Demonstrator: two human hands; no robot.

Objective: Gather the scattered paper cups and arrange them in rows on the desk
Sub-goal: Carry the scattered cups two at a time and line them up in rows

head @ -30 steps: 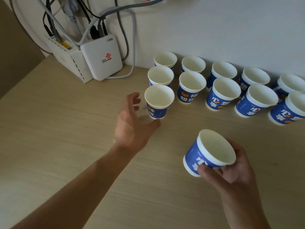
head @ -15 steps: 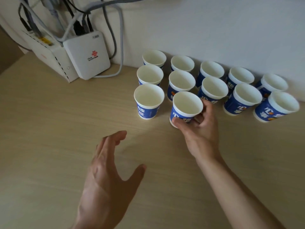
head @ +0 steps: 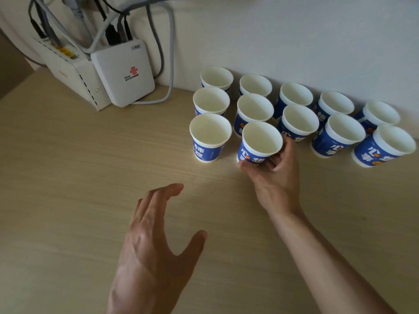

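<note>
Several blue-and-white paper cups stand upright in rows against the wall on the wooden desk (head: 68,177). My right hand (head: 275,177) grips one cup (head: 259,143) low on its side, in the front row next to the front-left cup (head: 209,137); the held cup leans slightly. Behind them run a middle row, with one cup (head: 254,108) just behind the held one, and a back row along the wall (head: 255,85). My left hand (head: 156,241) hovers over the desk nearer to me, fingers spread, holding nothing.
Two white router boxes, one flat (head: 123,73) and one leaning behind it (head: 74,75), stand at the back left with grey and black cables (head: 167,53) running up the wall. The white wall (head: 294,41) backs the cup rows.
My right hand carried its cup from near me up into the front row beside the front-left cup. My left hand let go of that front-left cup and drew back toward me.
</note>
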